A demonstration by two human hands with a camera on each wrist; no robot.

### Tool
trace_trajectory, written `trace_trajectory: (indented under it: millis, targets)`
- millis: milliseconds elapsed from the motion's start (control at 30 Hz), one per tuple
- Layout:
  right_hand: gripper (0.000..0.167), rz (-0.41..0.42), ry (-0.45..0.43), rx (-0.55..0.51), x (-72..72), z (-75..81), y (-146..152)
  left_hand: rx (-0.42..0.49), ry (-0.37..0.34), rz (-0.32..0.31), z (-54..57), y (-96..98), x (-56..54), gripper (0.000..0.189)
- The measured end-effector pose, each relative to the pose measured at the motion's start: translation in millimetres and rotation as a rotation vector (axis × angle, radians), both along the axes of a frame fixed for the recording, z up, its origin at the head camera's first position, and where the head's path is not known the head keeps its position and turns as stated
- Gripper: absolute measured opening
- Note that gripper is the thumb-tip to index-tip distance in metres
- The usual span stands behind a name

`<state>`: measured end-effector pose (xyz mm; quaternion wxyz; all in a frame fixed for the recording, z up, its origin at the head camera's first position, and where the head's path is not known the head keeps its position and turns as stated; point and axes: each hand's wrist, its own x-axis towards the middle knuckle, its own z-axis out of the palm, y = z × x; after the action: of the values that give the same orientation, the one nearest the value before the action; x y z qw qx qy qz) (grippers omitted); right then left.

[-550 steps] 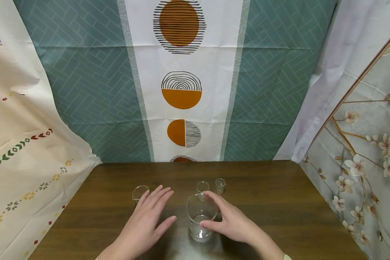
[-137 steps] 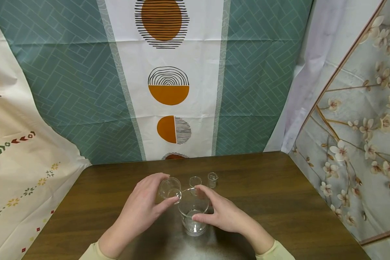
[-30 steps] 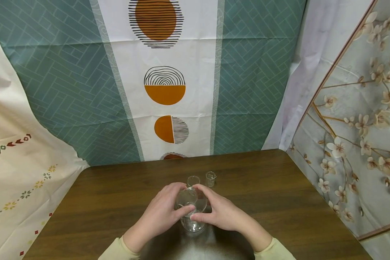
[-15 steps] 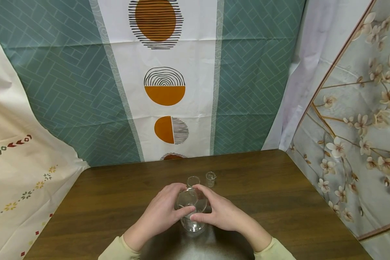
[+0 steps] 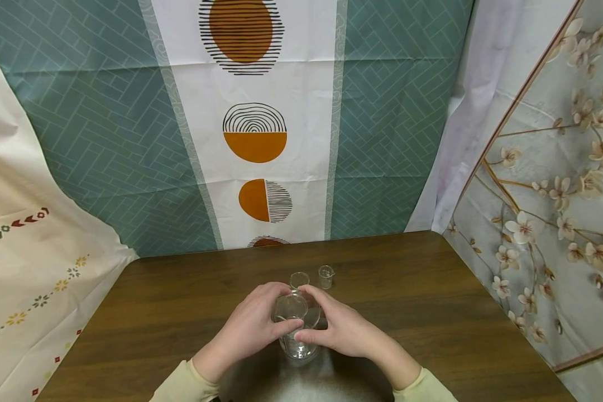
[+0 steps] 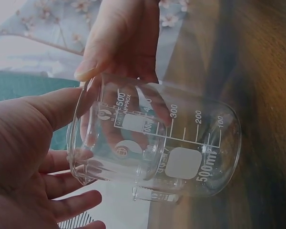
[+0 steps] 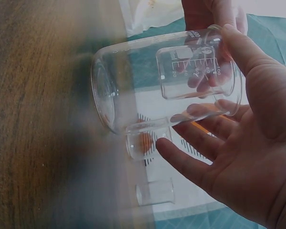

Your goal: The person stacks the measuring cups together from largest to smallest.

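Observation:
A large clear 500 ml beaker (image 5: 298, 350) stands on the table, with my right hand (image 5: 344, 324) curved round its upper right side, thumb toward me. Inside its upper part sits a smaller 100 ml beaker (image 7: 186, 86), upright and above the large one's bottom. My left hand (image 5: 253, 318) holds this smaller beaker near its rim, between thumb in front and fingers behind. Both hands are close together at the large beaker's mouth. Through the glass, the exact contact of the left fingertips is hard to make out.
Behind the large beaker stand a small beaker (image 5: 299, 280) and, to its right, a tiny spouted beaker (image 5: 326, 277). The brown wooden table (image 5: 191, 296) ends at a hanging patterned cloth (image 5: 251, 184), with more cloths on both sides.
Earlier, my left hand reached to a beaker at the left, then held it tilted beside the large one. It has since lowered it into the large beaker. Over the last second almost nothing moved.

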<state>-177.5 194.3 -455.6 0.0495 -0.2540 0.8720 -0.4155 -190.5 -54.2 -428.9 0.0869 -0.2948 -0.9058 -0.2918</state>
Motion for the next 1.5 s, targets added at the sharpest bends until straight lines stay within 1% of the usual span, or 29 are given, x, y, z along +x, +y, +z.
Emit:
trace_trajectory:
  millis: [233,533,867,1200,1400,1500]
  targets:
    - [0.09,-0.005,0.005,0.003,0.2,-0.3,0,-0.014,-0.046,-0.006,2.4,1.2,-2.2,0.054]
    - [0.09,-0.015,0.002,0.015,0.6,-0.2,0,-0.041,-0.062,-0.059,5.7,2.6,-7.2,0.05]
    - [0.091,-0.031,0.001,0.025,0.8,-0.6,0,-0.074,-0.139,-0.127,15.0,2.9,-10.4,0.046]
    - [0.089,-0.018,0.005,0.01,1.0,0.5,-1,-0.108,-0.178,-0.147,20.2,6.4,-13.5,0.047]
    - [0.089,-0.012,0.012,0.012,-0.1,-0.7,0,-0.128,-0.225,-0.138,21.4,8.7,-16.0,0.048]
    - [0.089,-0.01,0.016,0.015,-0.7,-0.9,0,-0.14,-0.232,-0.139,21.3,9.9,-17.4,0.047]
